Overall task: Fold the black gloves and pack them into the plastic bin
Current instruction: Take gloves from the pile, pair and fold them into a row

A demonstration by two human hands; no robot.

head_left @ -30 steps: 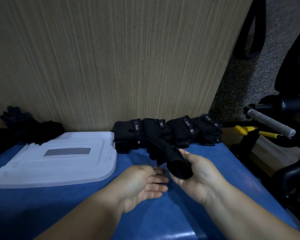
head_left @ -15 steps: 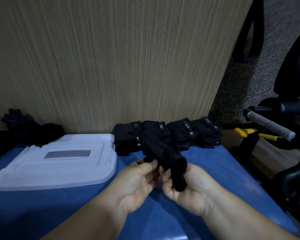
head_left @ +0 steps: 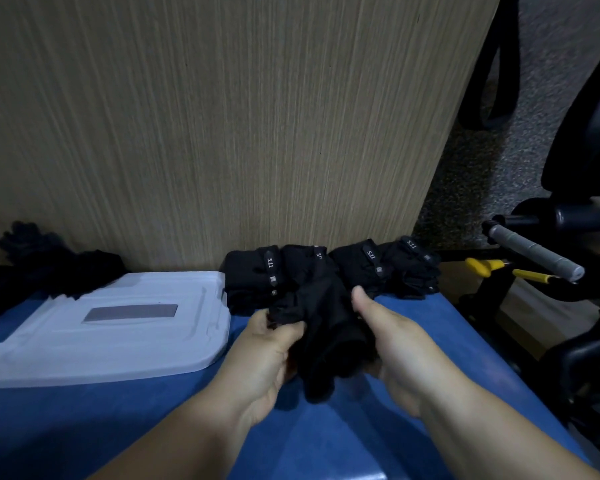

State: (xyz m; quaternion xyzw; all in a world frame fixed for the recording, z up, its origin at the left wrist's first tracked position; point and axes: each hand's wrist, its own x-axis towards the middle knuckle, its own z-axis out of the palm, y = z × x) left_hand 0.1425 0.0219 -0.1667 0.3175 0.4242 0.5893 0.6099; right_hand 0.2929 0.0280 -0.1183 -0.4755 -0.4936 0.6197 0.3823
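Forearms come in from the near edge and meet mid-worktop (head_left: 136, 420). The left hand (head_left: 264, 362) pinches a bunched edge of the black glove (head_left: 329, 334). The right hand (head_left: 399, 348) grips its other side, fingers curled under, thumb raised. The glove hangs between the hands. Folded gloves (head_left: 368, 271) line the far edge, and a white lid (head_left: 108, 341) lies to the left.

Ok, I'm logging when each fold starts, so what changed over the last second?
The left hand, open beside the black glove a second ago, moved in and now grips its left edge; the right hand kept hold. The glove, a narrow roll before, is bunched between them. The white lid, folded gloves and loose pile stayed put.
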